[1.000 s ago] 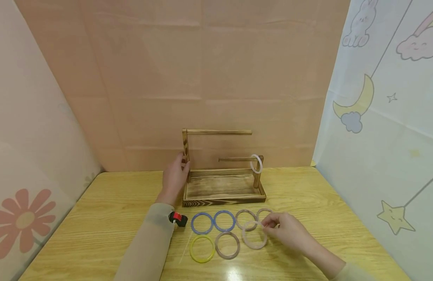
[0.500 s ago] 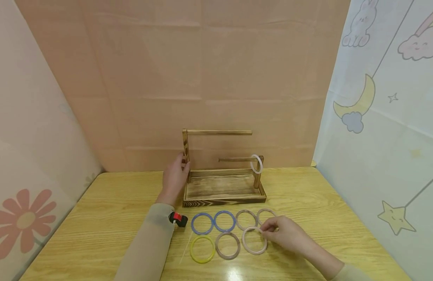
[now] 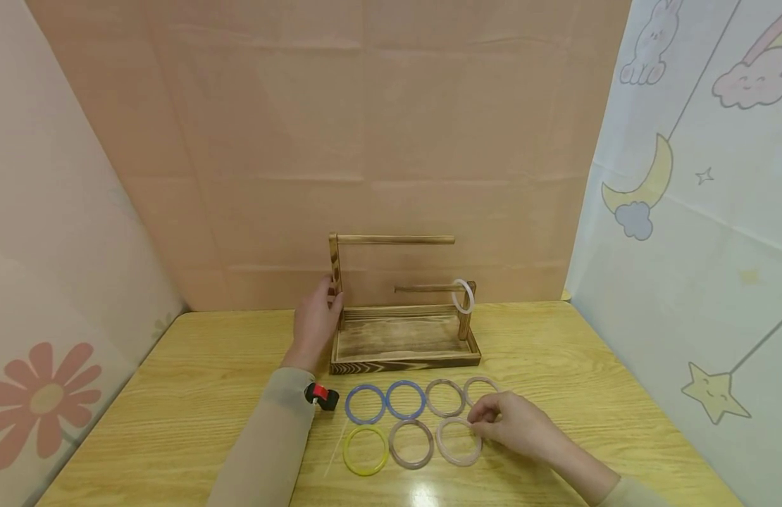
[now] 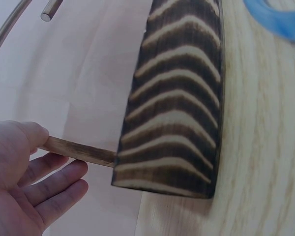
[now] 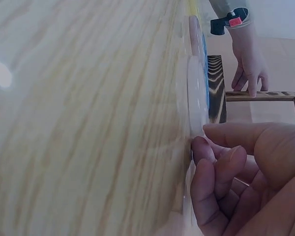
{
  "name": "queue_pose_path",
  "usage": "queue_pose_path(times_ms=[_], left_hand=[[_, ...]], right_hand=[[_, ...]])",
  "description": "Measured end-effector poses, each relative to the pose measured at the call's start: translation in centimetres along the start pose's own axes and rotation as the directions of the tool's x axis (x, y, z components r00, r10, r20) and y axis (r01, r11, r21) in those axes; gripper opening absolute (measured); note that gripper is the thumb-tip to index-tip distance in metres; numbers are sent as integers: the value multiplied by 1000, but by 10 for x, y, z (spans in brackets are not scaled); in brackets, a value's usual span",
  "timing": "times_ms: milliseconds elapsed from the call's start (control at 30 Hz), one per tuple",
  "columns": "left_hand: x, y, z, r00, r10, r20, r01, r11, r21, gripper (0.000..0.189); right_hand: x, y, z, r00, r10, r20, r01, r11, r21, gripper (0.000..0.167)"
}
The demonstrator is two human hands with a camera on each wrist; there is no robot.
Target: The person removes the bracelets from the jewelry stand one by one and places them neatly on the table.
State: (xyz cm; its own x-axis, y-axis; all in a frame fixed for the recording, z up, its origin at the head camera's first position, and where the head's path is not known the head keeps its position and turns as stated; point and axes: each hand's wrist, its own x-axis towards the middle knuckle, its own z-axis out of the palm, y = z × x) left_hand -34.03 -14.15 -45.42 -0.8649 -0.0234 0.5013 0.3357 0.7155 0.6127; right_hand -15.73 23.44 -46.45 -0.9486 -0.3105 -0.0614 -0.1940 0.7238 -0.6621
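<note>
At the left end of the wooden stand (image 3: 404, 365), my left hand (image 3: 315, 317) holds the tall upright post (image 3: 334, 257) between thumb and fingers. The left wrist view shows the thumb (image 4: 35, 132) on one side of the post and fingers below. My right hand (image 3: 514, 426) pinches the right edge of a pale pink bangle (image 3: 462, 464), which lies low at the tabletop. Up close in the right wrist view, thumb and forefinger meet at this bangle's rim (image 5: 196, 93). A white bangle (image 3: 454, 299) hangs on the stand's lower bar, by its short post.
Two blue bangles (image 3: 365, 422), a yellow bangle (image 3: 365, 472) and several mauve or pinkish bangles (image 3: 411, 466) lie in two rows before the stand. The upper bar (image 3: 397, 239) bears nothing. A thin pale stick (image 3: 335, 449) lies left of the yellow bangle. Fabric walls surround the table.
My right hand has lowered the pale pink bangle toward me, into the front row beside the mauve one. My left hand and the stand have not moved.
</note>
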Motion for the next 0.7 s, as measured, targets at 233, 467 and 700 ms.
queue_pose_path(times_ms=[233, 467, 700], left_hand=[[0, 0, -1, 1000, 7, -1, -7, 1000, -10, 45], [0, 0, -1, 1000, 8, -2, -8, 1000, -12, 46], [0, 1, -1, 1000, 5, 0, -5, 1000, -8, 47]], right_hand=[[-1, -1, 2, 1000, -5, -4, 5, 1000, -10, 7], [1, 0, 5, 1000, -8, -13, 8, 1000, -7, 7], [0, 1, 6, 1000, -9, -15, 9, 1000, 0, 9]])
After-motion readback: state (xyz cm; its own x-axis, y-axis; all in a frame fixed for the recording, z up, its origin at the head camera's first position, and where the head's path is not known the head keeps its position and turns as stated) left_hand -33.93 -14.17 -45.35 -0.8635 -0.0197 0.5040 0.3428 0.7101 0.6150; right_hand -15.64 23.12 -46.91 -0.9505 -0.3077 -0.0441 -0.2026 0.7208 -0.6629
